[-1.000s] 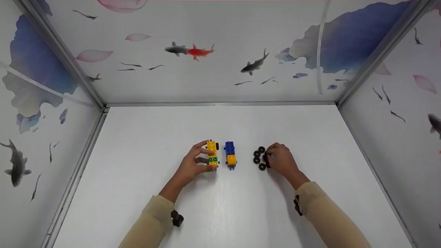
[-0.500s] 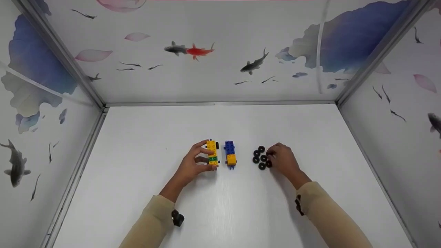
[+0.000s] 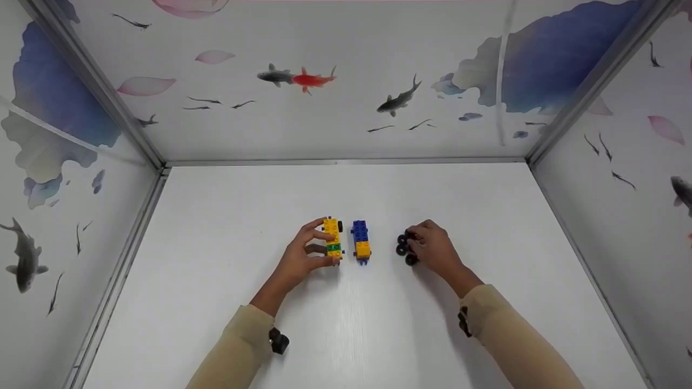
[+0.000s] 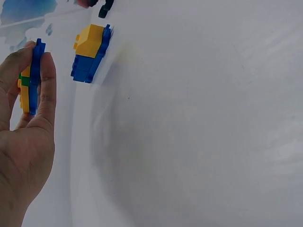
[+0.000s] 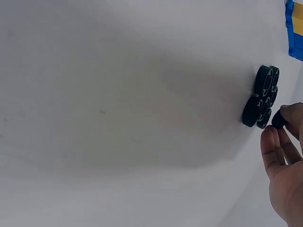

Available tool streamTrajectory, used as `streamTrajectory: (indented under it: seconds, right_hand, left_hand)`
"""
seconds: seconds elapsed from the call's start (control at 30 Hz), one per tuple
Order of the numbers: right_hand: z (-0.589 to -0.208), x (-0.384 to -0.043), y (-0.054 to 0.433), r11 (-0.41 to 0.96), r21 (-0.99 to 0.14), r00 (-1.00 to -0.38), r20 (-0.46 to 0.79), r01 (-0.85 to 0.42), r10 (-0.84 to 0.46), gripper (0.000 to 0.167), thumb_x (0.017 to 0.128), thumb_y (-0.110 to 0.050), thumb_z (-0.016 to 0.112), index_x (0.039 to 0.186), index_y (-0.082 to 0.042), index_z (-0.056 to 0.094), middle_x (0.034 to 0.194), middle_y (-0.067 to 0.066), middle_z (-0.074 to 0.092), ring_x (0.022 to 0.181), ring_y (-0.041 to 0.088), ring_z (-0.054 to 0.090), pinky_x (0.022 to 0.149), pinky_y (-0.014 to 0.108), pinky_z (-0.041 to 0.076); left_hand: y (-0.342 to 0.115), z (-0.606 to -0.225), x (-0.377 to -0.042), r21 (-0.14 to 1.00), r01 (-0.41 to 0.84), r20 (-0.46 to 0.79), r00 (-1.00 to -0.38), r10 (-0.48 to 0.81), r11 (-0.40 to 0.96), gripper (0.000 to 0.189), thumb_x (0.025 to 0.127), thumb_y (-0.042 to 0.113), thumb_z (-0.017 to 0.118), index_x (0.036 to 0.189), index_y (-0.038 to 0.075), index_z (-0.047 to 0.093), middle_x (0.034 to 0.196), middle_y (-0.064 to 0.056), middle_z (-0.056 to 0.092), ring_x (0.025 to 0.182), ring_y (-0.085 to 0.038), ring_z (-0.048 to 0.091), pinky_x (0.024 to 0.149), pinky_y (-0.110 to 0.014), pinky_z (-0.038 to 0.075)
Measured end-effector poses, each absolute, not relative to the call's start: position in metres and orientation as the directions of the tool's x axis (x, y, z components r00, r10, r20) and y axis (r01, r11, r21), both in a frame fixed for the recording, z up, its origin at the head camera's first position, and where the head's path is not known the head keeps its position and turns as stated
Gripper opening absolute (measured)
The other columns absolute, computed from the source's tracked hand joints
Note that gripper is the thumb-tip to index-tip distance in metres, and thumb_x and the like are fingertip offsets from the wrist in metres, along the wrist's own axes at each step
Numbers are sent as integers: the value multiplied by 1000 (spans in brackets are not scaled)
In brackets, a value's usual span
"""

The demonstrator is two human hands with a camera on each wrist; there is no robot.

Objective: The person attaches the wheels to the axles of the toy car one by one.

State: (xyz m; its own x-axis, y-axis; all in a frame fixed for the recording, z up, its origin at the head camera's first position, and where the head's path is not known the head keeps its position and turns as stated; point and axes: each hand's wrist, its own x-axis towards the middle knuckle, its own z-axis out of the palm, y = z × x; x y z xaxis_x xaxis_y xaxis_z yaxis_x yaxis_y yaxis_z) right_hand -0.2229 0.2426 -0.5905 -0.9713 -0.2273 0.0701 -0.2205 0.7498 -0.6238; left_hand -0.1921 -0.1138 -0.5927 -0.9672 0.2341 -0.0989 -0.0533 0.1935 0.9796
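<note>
My left hand [image 3: 298,260] holds a toy car of yellow and green building bricks [image 3: 331,229] on a blue base, thumb on one side and fingers on the other. One black wheel [image 3: 340,226] sits at the far right of this car; bare blue axle ends show elsewhere. In the right wrist view, thumb and fingertips of my right hand [image 5: 289,182] pinch a small black wheel [image 5: 279,119]. That hand is close beside a cluster of loose black wheels [image 5: 265,92] on the table, and in the head view it covers part of them.
A second toy car, blue with a yellow block [image 3: 360,237], stands on the white table [image 3: 243,216] between the held car and the wheels, without wheels on its visible axle ends. Printed panels [image 3: 346,129] wall the table at back and sides.
My right hand has shifted left and slightly away from me, now overlapping wheels that showed uncovered half a second ago. The left hand stays in place with its car.
</note>
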Motion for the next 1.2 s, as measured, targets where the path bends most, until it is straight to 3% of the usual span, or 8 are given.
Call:
streamTrajectory:
  seconds: [0.17, 0.43, 0.83, 1.2]
  right_hand:
    - [-587, -221, 229, 713, -649, -958, 98, -266, -268, 36, 103, -6, 77, 137, 6, 73, 125, 19, 69, 107, 32, 75, 88, 43, 66]
    - [-580, -216, 205, 689, -669, -947, 75, -280, -311, 32, 103, -11, 79, 133, -2, 77, 123, 14, 71, 102, 26, 72, 92, 43, 68]
    - [-571, -206, 172, 635, -704, -921, 69, -317, -384, 32, 104, -10, 77, 136, -5, 77, 126, 10, 72, 110, 24, 78, 101, 41, 67]
    - [-566, -198, 150, 495, -782, -865, 109, -379, -490, 30, 103, -9, 78, 133, -5, 78, 121, 8, 72, 111, 21, 77, 99, 34, 67]
  left_hand:
    - [-113, -592, -192, 978, -65, -110, -968, 226, 200, 45, 89, 12, 94, 126, 27, 74, 179, 13, 33, 122, -25, 74, 105, -32, 64]
    - [-112, -591, -191, 977, -73, -117, -968, 221, 201, 44, 89, 12, 94, 126, 28, 75, 179, 13, 33, 122, -24, 74, 106, -33, 63]
    - [-109, -589, -192, 984, -68, -105, -969, 224, 167, 45, 89, 10, 94, 126, 26, 75, 179, 14, 33, 122, -25, 74, 104, -33, 65]
    - [-107, -589, -194, 992, -22, -53, -966, 254, 121, 45, 89, 9, 93, 128, 22, 75, 178, 10, 35, 120, -28, 75, 103, -32, 64]
